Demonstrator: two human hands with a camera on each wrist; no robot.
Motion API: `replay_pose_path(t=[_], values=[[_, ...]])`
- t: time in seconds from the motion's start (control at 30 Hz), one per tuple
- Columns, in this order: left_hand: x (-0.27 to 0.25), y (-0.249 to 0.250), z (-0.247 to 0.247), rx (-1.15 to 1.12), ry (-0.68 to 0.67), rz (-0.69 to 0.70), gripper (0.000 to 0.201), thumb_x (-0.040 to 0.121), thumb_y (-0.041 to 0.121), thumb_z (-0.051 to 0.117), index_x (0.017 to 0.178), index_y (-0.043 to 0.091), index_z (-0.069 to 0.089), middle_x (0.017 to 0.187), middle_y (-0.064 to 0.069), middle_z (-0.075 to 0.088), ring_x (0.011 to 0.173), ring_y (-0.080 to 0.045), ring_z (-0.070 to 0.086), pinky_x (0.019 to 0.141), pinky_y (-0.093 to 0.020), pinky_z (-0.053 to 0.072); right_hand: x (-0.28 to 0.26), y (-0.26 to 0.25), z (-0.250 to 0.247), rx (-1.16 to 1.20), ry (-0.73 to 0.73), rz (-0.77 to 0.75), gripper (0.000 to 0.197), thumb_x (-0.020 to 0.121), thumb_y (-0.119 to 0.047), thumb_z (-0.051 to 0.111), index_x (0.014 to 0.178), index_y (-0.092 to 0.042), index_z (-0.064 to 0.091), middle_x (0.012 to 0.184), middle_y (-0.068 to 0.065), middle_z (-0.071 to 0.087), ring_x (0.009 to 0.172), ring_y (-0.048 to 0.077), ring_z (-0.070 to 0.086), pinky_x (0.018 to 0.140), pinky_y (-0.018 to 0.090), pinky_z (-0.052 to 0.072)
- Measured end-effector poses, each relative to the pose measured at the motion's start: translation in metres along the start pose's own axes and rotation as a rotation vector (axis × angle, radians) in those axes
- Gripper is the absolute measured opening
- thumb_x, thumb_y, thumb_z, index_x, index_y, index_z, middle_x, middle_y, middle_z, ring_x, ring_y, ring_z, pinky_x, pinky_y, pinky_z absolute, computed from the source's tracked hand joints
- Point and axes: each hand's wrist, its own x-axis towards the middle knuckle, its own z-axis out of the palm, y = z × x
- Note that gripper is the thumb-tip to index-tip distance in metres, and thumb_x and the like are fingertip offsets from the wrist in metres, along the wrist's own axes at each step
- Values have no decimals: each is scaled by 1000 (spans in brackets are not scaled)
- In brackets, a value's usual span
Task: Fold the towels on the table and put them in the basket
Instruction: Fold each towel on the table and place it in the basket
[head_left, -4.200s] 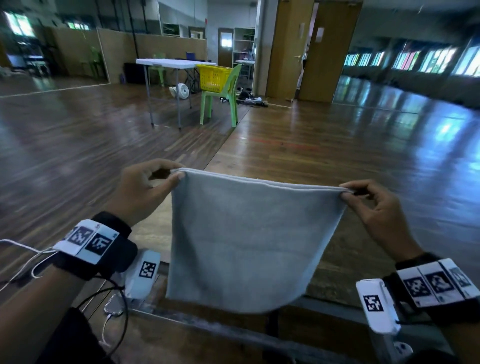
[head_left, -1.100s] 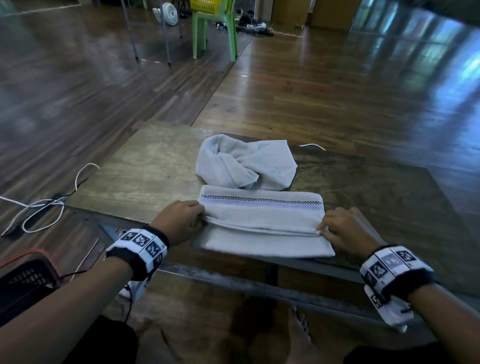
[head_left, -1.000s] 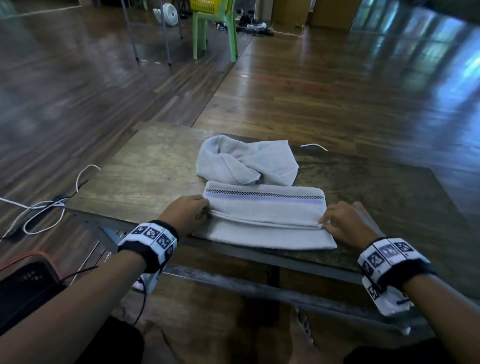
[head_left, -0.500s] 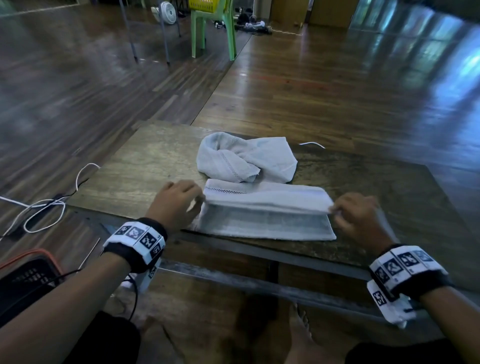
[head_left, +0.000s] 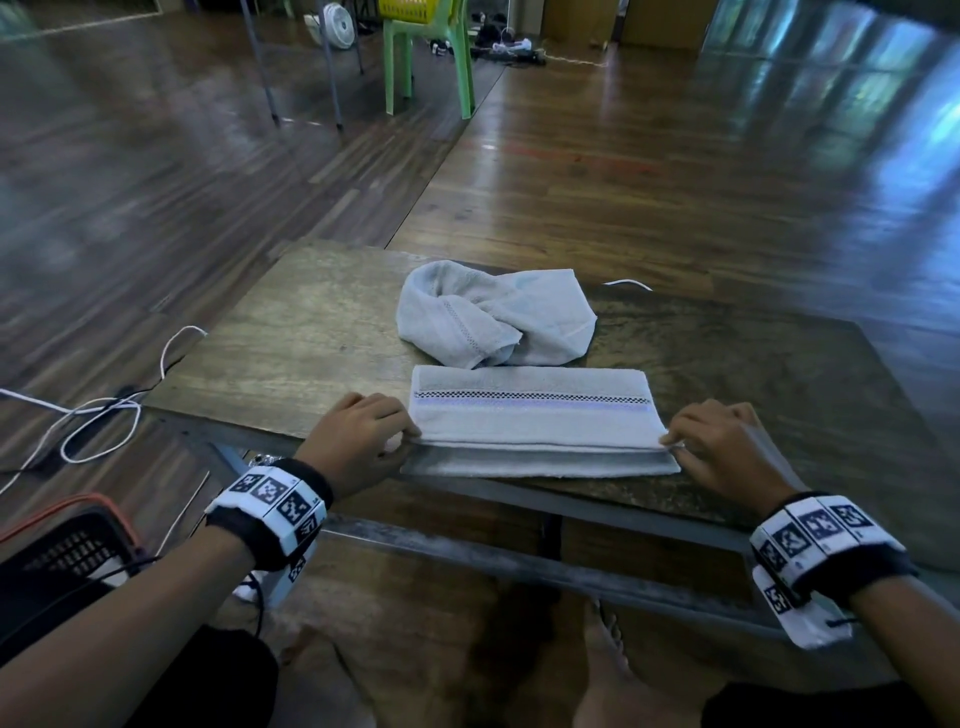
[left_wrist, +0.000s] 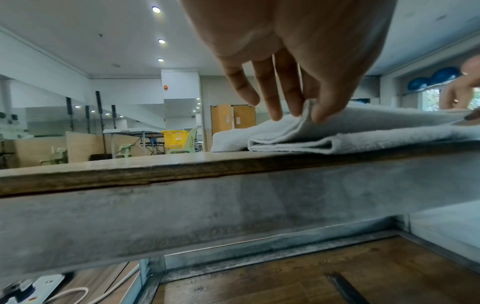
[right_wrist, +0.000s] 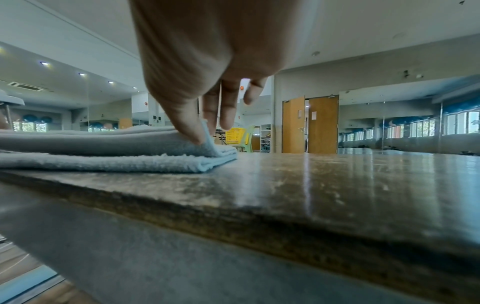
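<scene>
A light grey towel (head_left: 535, 410) with a checked stripe lies folded near the front edge of the wooden table (head_left: 291, 353). My left hand (head_left: 358, 441) pinches the upper layer's left corner, seen in the left wrist view as the towel (left_wrist: 363, 133) between thumb and fingers of the left hand (left_wrist: 306, 107). My right hand (head_left: 722, 447) pinches the right corner; in the right wrist view the thumb of the right hand (right_wrist: 205, 127) holds the towel (right_wrist: 103, 148). A second crumpled towel (head_left: 488, 317) lies just behind. A black basket (head_left: 57, 551) with an orange rim stands on the floor at lower left.
White cables (head_left: 93, 415) trail on the floor left of the table. A green chair (head_left: 426, 57) with a yellow basket (head_left: 410, 6) stands far back beside a folding table. The table's metal frame (head_left: 519, 561) runs below the front edge. My bare foot (head_left: 608, 660) is under the table.
The towel went from hanging in the air to lying on the table. In the last second both hands lifted its far edge and brought it toward me, laying the striped layer on top.
</scene>
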Motion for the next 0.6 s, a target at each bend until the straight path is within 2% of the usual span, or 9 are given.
replay_pose_path(t=[0.07, 0.17, 0.27, 0.37, 0.43, 0.53, 0.6], values=[[-4, 3, 5, 23, -32, 46, 24, 77, 36, 47, 78, 24, 68, 78, 8, 67, 71, -13, 62, 68, -24, 31, -3, 2, 1, 23, -24, -9, 31, 57, -5, 83, 76, -23, 66, 80, -7, 66, 72, 18, 63, 69, 31, 33], [-7, 5, 12, 42, -75, 72, 25, 79, 40, 46, 76, 27, 68, 77, 11, 67, 68, -11, 63, 68, -23, 35, -6, 8, 3, 61, -84, -3, 29, 61, -5, 81, 78, -23, 67, 82, -6, 66, 75, 18, 63, 69, 32, 36], [-8, 6, 13, -12, -102, 18, 28, 78, 43, 45, 78, 27, 68, 81, 12, 68, 70, -10, 65, 65, -25, 45, -9, 11, 9, 93, -165, 1, 24, 67, -9, 78, 83, -24, 68, 86, -6, 66, 79, 18, 63, 68, 32, 37], [-4, 3, 13, -11, -123, -57, 28, 78, 42, 42, 80, 28, 67, 84, 13, 69, 70, -10, 66, 65, -26, 42, -10, 8, 14, 145, -190, 28, 20, 71, -10, 75, 85, -24, 68, 87, -7, 65, 81, 18, 63, 68, 29, 36], [-1, -2, 11, 24, -109, -104, 22, 79, 36, 46, 81, 27, 67, 84, 12, 69, 72, -12, 67, 67, -28, 41, -10, 3, 16, 171, -203, 30, 18, 73, -14, 74, 86, -25, 68, 88, -8, 66, 83, 15, 62, 70, 29, 37], [3, -8, 8, 73, -69, -127, 7, 76, 25, 64, 82, 25, 68, 84, 9, 71, 73, -16, 68, 69, -33, 43, -10, -2, 15, 167, -150, 28, 19, 72, -14, 75, 86, -25, 68, 88, -9, 67, 83, 14, 63, 73, 29, 34], [3, -8, 4, 77, -15, -105, 10, 77, 28, 60, 82, 24, 68, 83, 8, 71, 73, -16, 67, 72, -31, 39, -11, -2, 10, 134, -52, 46, 21, 70, -12, 77, 84, -25, 67, 85, -9, 66, 81, 15, 63, 73, 29, 32]])
